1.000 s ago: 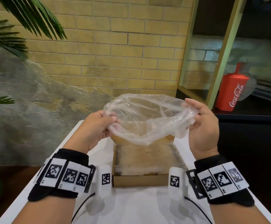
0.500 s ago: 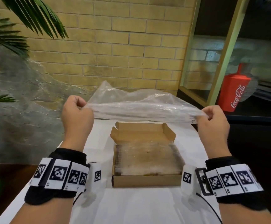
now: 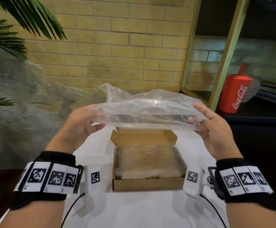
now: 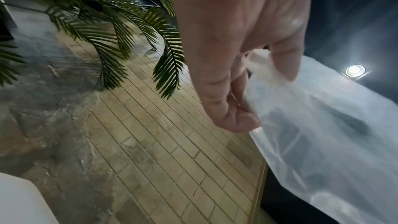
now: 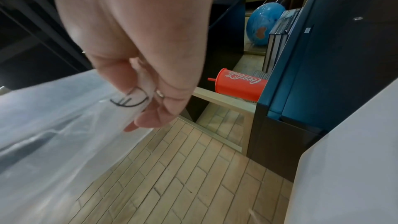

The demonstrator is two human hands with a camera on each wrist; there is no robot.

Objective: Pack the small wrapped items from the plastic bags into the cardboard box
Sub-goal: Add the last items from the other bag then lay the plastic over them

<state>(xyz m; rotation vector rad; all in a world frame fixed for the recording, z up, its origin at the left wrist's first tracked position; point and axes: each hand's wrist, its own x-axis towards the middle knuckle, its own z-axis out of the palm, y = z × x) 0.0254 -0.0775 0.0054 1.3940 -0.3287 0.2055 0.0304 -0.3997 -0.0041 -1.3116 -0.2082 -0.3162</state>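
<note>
Hands have come closer together since half a second ago, when the plastic bag [image 3: 148, 111] was pulled taut into a flat band between two raised fists — now it sags a little, folded lengthwise into a slack, flattened strip held level above the cardboard box [image 3: 148, 163]. A second ago the same bag was open and ballooned. It looks empty, so my reading is that this bag has given up its contents and is being flattened for setting aside; the packing itself seems far along, though whether more bags wait out of sight I cannot tell.

The left hand [image 3: 81, 124] holds the bag's left end, thumb on top and curled fingers beneath, pinching the film — the left wrist view shows the thumb and fingertips [image 4: 241, 120] closed on the edge. The right hand [image 3: 212, 129] pinches the right end the same way, fingers [image 5: 155, 117] bunched on the plastic.

The box sits open on the white table [image 3: 134, 211], lid flap standing at the far side, filled with a flat layer of clear-wrapped items [image 3: 150, 160] lying below its rim.

Writing: a red cup [image 3: 236, 94] with a straw on the dark shelf at right reads "Coca-Cola" in white script. A hand-drawn black mark [image 5: 129, 100], perhaps a letter, is on the bag's corner by the right fingers; I cannot read it surely.
</note>
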